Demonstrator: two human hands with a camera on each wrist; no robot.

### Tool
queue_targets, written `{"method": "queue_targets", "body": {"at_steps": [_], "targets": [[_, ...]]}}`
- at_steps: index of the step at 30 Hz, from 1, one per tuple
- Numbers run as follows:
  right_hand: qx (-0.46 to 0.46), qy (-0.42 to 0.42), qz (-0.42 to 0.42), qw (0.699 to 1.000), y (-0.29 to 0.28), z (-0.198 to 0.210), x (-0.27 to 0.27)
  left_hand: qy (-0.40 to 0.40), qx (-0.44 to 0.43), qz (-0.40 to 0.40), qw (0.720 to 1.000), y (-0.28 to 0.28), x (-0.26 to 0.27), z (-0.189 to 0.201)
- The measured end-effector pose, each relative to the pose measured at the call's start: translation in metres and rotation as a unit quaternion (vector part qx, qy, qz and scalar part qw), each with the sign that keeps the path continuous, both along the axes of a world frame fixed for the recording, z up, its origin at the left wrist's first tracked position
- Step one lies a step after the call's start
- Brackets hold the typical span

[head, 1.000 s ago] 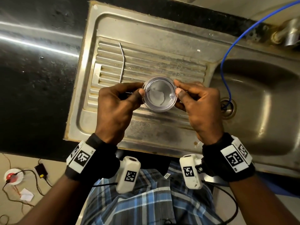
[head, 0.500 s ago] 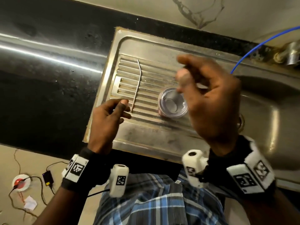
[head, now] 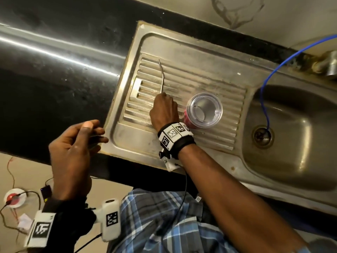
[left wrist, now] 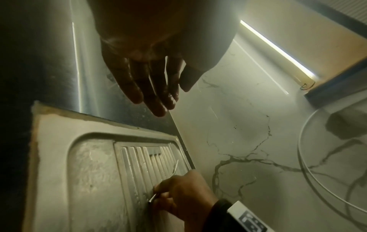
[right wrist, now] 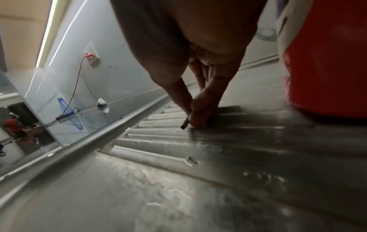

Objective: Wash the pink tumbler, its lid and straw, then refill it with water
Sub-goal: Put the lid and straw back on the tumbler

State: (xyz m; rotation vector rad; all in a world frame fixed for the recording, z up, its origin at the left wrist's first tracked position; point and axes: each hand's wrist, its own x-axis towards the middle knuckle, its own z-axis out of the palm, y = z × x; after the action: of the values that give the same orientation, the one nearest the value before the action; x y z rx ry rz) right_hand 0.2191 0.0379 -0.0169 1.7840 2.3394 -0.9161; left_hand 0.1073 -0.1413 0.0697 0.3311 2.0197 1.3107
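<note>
I see the black tabletop (head: 54, 73) running wide across the head view, with the steel sink (head: 295, 139) let into it: the basin lies on my right, and a blue hose (head: 264, 99) drops from near the tap (head: 326, 64) into the drain. The ribbed drainboard (head: 182, 84) takes up the left part of the sink. The pink tumbler (head: 189, 119) stands upright on those ribs near the basin side, and the clear lid (head: 205, 109) sits on top of it. My right arm reaches across my checked shirt (head: 164, 225) onto the drainboard, and the wrist band hides the tumbler's lower near side. My right hand (head: 164, 110) is just left of the tumbler, fingers drawn together and pinching the near end of the metal straw (head: 162, 77); from the right wrist view the open tip of the straw (right wrist: 183, 125) pokes out below thumb and fingertip, touching the ribs. The rest of the straw lies along the ribs, bent near its far end. My left hand (head: 73, 148) hovers off the front left corner of the sink, fingers relaxed and loosely spread, holding nothing. On the floor at lower left lie cables (head: 11, 212) and a small white disc with a red centre (head: 13, 198).
</note>
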Motion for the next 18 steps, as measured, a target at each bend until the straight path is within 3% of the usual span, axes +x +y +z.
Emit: {"method": "queue_targets", "body": {"at_steps": [3,5,10,12,18], "targets": [[-0.025,0.066,-0.015,0.997,-0.009,0.023,0.004,-0.014,-0.005,-0.007,1.000,0.010,0.006,-0.004],[-0.021,0.154,-0.003,0.988,-0.021,0.050,0.009,-0.018,0.004,-0.019,1.000,0.023,0.009,-0.007],[0.014,0.419,-0.062,0.906,-0.018,0.125,0.063,-0.030,0.053,-0.081,0.995,0.065,0.024,-0.004],[0.038,0.448,-0.102,0.887,-0.004,0.134,0.094,-0.037,0.073,-0.115,0.990,0.080,0.035,-0.002],[0.119,0.404,-0.135,0.897,0.006,0.110,0.139,-0.033,0.066,-0.240,0.968,0.109,0.073,-0.006]]}}
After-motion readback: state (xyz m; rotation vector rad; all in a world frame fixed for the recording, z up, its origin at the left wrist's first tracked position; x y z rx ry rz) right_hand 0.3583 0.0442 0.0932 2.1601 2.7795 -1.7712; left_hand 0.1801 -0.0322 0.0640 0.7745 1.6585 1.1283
